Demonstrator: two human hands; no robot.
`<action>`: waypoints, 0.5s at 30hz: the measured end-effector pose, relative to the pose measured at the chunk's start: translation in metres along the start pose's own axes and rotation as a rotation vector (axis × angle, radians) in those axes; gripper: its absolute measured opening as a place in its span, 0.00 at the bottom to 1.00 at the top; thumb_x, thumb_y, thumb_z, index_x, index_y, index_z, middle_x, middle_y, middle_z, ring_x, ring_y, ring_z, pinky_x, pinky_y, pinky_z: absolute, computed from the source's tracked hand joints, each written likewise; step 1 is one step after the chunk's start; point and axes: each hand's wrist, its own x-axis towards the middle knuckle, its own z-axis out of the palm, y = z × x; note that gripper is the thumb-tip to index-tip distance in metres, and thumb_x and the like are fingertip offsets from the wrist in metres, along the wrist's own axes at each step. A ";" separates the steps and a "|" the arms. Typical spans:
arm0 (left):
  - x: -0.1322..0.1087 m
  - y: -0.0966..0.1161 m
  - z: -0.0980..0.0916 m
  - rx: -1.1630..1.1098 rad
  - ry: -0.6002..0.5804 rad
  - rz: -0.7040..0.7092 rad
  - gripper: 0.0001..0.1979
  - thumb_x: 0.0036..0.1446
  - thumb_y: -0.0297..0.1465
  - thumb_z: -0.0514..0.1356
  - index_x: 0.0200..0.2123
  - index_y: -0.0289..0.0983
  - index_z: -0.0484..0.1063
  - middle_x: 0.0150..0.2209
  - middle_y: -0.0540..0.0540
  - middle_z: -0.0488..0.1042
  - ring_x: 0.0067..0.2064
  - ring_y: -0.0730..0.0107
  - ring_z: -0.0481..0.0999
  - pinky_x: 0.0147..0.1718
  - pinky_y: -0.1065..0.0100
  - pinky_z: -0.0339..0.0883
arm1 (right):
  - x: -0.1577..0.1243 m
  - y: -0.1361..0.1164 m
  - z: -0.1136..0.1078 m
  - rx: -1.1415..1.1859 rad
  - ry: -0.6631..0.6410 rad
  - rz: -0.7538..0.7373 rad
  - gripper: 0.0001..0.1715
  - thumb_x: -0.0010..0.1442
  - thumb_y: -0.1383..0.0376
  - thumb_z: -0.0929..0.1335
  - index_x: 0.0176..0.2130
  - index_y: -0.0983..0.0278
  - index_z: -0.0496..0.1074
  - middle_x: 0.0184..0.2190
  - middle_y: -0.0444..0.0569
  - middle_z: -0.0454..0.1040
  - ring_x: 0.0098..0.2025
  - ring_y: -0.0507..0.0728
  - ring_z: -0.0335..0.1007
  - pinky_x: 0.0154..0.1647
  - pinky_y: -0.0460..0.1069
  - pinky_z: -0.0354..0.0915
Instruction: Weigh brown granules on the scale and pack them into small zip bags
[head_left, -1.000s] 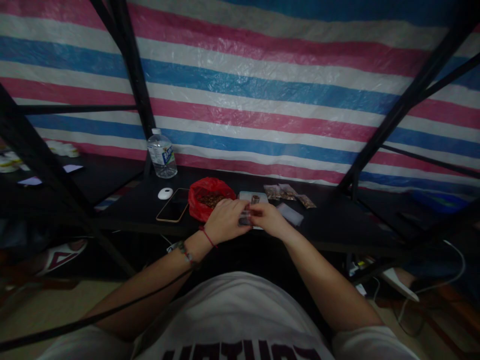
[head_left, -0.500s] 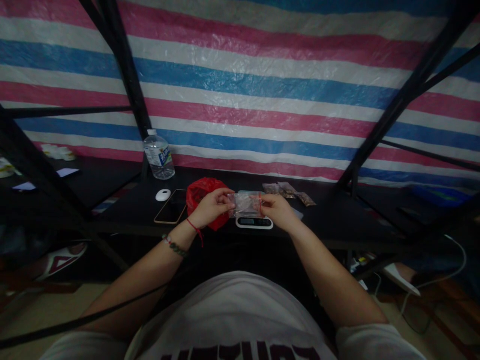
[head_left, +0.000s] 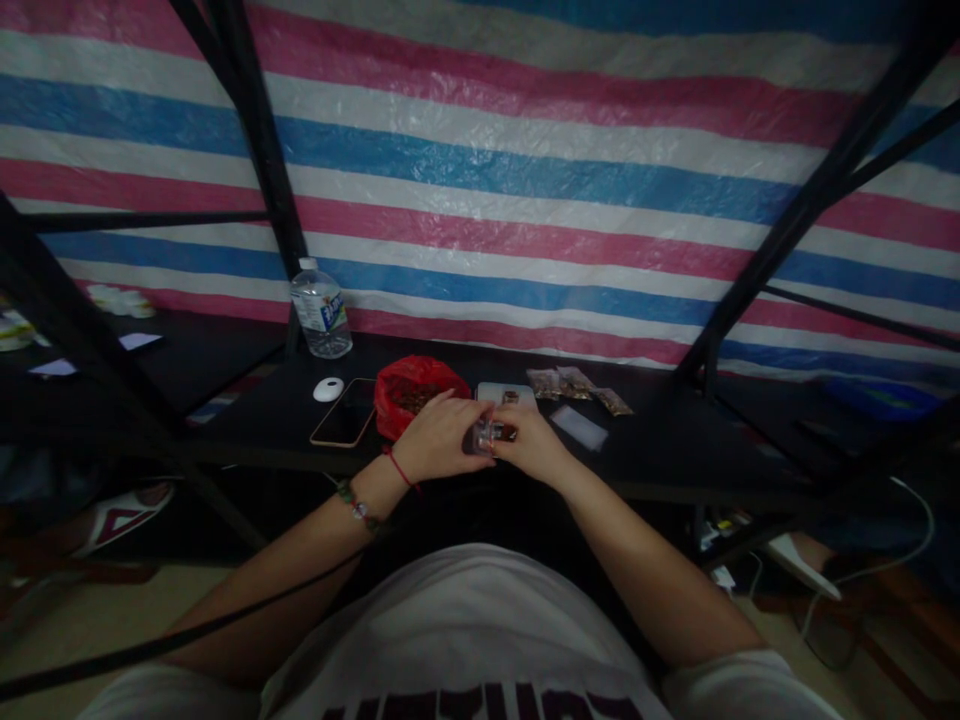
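Note:
My left hand (head_left: 442, 437) and my right hand (head_left: 534, 442) meet at the table's front edge, fingers closed on a small clear plastic bag (head_left: 484, 436). Something brownish shows by my right fingers; I cannot tell whether it lies in the bag. Right behind my hands is a white digital scale (head_left: 491, 391), its front part covered by them, with a small brown patch on its top. A red plastic bag (head_left: 390, 410) stands open beside my left hand, holding small brown pieces (head_left: 416, 395). Right of the scale lie flat clear bags (head_left: 580, 428) and several filled small bags (head_left: 574, 382).
A phone (head_left: 343, 413) and a white round-edged object (head_left: 328, 389) lie left of the red bag. Behind them stands a clear water bottle (head_left: 322, 310). Black metal posts (head_left: 262, 150) frame the black table (head_left: 675, 430) on both sides, before a striped plastic sheet (head_left: 495, 180).
Both hands have drawn closer together and slightly nearer my body; the clear bag, spread flat before, is now bunched between them. The scale's top, the flat bags and the red bag's contents now show.

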 end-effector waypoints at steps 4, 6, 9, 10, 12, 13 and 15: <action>0.000 -0.001 -0.001 -0.026 -0.013 -0.013 0.32 0.46 0.46 0.65 0.52 0.39 0.66 0.48 0.40 0.74 0.50 0.53 0.73 0.54 0.54 0.61 | 0.000 -0.007 0.007 0.050 -0.005 0.034 0.13 0.51 0.70 0.70 0.40 0.65 0.76 0.38 0.50 0.77 0.41 0.57 0.71 0.45 0.52 0.64; 0.001 -0.001 -0.003 -0.048 0.009 -0.010 0.32 0.46 0.46 0.64 0.53 0.37 0.65 0.49 0.39 0.74 0.50 0.53 0.73 0.52 0.55 0.63 | 0.000 -0.008 0.008 0.101 -0.013 0.021 0.13 0.53 0.70 0.68 0.41 0.65 0.75 0.40 0.50 0.77 0.42 0.57 0.71 0.45 0.52 0.65; 0.001 -0.001 -0.005 -0.086 0.027 -0.001 0.33 0.47 0.45 0.64 0.54 0.37 0.64 0.49 0.39 0.73 0.50 0.53 0.73 0.50 0.57 0.65 | 0.001 -0.006 0.005 0.170 -0.007 0.011 0.12 0.56 0.68 0.67 0.42 0.64 0.75 0.40 0.49 0.76 0.41 0.56 0.71 0.43 0.51 0.66; 0.001 -0.002 -0.005 -0.101 0.032 -0.005 0.32 0.47 0.45 0.64 0.53 0.37 0.65 0.49 0.40 0.74 0.49 0.54 0.74 0.50 0.57 0.65 | 0.001 -0.004 0.002 0.184 0.018 0.023 0.12 0.57 0.67 0.66 0.42 0.63 0.75 0.40 0.49 0.76 0.40 0.56 0.72 0.42 0.50 0.66; 0.001 -0.007 -0.006 -0.127 0.064 -0.039 0.30 0.48 0.45 0.63 0.52 0.37 0.65 0.49 0.40 0.74 0.49 0.56 0.74 0.50 0.58 0.66 | 0.002 0.004 -0.007 0.190 0.104 0.073 0.13 0.59 0.64 0.65 0.43 0.63 0.75 0.39 0.49 0.76 0.37 0.55 0.72 0.38 0.49 0.67; 0.001 -0.010 -0.007 -0.134 0.087 -0.069 0.29 0.49 0.45 0.63 0.52 0.36 0.65 0.49 0.40 0.73 0.49 0.56 0.74 0.50 0.59 0.66 | 0.002 0.009 -0.013 0.182 0.157 0.106 0.14 0.59 0.62 0.65 0.43 0.63 0.75 0.38 0.49 0.76 0.35 0.54 0.71 0.37 0.49 0.67; 0.000 -0.017 -0.008 -0.130 0.127 -0.146 0.28 0.50 0.44 0.62 0.51 0.36 0.66 0.49 0.40 0.73 0.49 0.57 0.74 0.50 0.59 0.66 | 0.002 0.022 -0.028 0.143 0.228 0.168 0.15 0.59 0.61 0.65 0.43 0.63 0.75 0.39 0.49 0.76 0.35 0.54 0.71 0.37 0.50 0.67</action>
